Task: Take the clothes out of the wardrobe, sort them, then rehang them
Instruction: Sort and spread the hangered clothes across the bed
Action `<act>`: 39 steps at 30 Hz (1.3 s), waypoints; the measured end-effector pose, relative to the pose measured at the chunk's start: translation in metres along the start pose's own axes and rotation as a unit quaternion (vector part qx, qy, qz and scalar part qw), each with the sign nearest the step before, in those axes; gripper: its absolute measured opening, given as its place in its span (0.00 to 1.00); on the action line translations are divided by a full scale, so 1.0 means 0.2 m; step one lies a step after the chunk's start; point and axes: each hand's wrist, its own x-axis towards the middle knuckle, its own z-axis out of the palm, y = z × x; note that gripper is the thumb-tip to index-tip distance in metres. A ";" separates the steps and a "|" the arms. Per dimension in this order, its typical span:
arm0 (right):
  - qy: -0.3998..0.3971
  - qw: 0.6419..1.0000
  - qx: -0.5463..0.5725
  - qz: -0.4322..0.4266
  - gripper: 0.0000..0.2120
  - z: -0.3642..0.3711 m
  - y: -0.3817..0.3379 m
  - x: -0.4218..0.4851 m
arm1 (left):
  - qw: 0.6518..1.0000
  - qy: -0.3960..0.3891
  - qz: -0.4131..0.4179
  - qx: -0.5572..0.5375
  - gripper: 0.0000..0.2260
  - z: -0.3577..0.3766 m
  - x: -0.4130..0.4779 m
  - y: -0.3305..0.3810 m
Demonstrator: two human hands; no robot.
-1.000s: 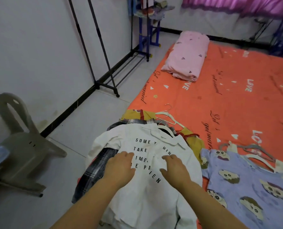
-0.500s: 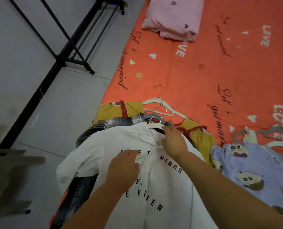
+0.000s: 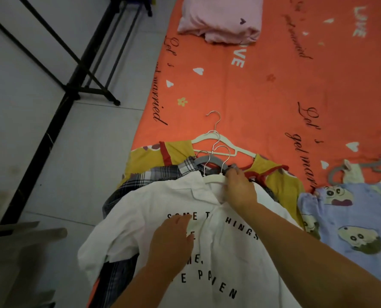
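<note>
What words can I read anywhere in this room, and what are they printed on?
"SOME T HINGS", "ME," and "E P IEN": white shirt, black capitals, partly hidden by the left hand and folds.
"LOVE": orange sheet, white letters.
"Let's get married": the same sheet, black script, repeated.
Nothing else is readable.

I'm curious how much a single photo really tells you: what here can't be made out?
All in the head view.
- White shirt print: the left hand covers several letters.
- Plaid shirt and yellow garment: mostly buried under the white shirt.
- Right hand grip: fingertips tucked out of sight, so hanger or cloth is unclear.
- Purple cartoon top: cut off by the right edge.
</note>
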 end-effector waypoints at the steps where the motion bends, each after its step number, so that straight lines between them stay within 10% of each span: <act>1: -0.002 1.000 0.013 -0.002 0.15 -0.01 -0.01 -0.03 | 1.000 0.007 -0.005 -0.008 0.22 -0.01 0.00 -0.01; 16: 0.150 0.982 0.081 -0.081 0.11 -0.45 -0.17 -1.01 | 0.973 0.182 0.135 -0.048 0.23 -0.43 -0.46 0.16; 39: 0.491 0.868 0.060 0.048 0.09 -0.52 0.28 -3.03 | 0.766 0.291 0.573 -0.031 0.14 -0.12 -1.84 0.80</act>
